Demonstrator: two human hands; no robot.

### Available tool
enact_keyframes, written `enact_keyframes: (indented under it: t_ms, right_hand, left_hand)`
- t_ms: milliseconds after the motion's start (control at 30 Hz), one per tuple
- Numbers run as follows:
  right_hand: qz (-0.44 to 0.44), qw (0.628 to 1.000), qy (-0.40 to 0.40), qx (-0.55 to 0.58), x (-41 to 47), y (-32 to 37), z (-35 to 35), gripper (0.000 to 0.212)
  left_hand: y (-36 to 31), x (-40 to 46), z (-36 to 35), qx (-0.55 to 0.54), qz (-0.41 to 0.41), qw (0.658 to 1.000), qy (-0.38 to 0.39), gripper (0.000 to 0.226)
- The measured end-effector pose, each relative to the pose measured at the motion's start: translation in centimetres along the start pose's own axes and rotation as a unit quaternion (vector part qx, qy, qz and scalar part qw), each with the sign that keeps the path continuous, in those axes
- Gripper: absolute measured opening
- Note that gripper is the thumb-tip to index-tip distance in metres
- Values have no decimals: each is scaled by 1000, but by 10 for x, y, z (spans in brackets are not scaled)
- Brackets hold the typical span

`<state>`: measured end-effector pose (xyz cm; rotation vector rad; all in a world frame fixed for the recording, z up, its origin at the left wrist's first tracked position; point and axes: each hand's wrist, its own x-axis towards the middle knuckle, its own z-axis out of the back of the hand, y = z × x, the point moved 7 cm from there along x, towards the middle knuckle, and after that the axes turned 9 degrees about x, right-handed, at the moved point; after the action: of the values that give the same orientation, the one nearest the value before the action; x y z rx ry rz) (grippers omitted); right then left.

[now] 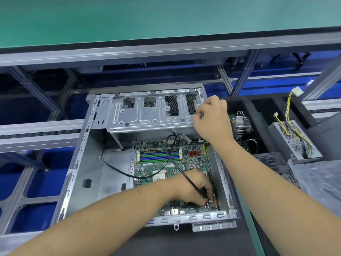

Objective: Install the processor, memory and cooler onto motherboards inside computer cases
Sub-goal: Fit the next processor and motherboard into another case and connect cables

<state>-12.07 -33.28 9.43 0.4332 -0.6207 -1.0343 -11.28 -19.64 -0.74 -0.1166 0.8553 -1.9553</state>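
1. At the left we see the open case [79,174] lying flat, its left half bare metal floor, with the board [166,169] filling its right half.
2. Near the board's centre sits the socket [160,176]; whether a processor is already in it we cannot tell. The memory slots [159,156] run left to right just beyond it and look unfilled.
3. Our left hand [195,189] reaches in from the near left, fingers curled down at the board's near right corner, pinching the end of a black cable [172,156] against the connectors there.
4. That cable's long axis runs from the pinch away toward the far edge of the board, crossing the slots; the socket lies just left and beyond this hand, which is the nearer one to it.
5. Our right hand [209,115] grips the right end of the raised drive cage [151,112], fingers curled over its edge.
6. The cooler [241,124] waits in the foam tray outside the case, just right of that hand.
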Motion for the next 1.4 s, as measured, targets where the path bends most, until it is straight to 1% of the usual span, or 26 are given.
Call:
enact_keyframes:
  t_ms: [167,333,533,700,867,1067,1267,1400]
  right_hand:
    - [3,1000,-3,0,0,0,0,17]
    - [1,1000,-3,6,0,0,0,16]
    - [2,1000,0,3,0,0,0,17]
    - [1,1000,0,7,0,0,1,17]
    - [0,1000,4,5,-1,1,1,17]
    - [-3,1000,5,-2,0,2,1,17]
    - [-8,1000,9,0,0,1,1,17]
    - [-10,1000,9,1,0,2,1,17]
  left_hand:
    - [-1,0,2,-8,-8,1000,-14,20]
    - [1,0,2,6,-11,1000,-4,19]
    - [5,0,0,9,16,1000,10,26]
    - [2,0,1,16,6,1000,-1,17]
    - [-2,0,3,21,-6,1000,-13,15]
    - [-8,5,2,-47,7,997,-53,12]
    - [-8,7,-1,46,-33,997,-57,14]
    - [-11,7,-1,77,-50,995,-33,14]
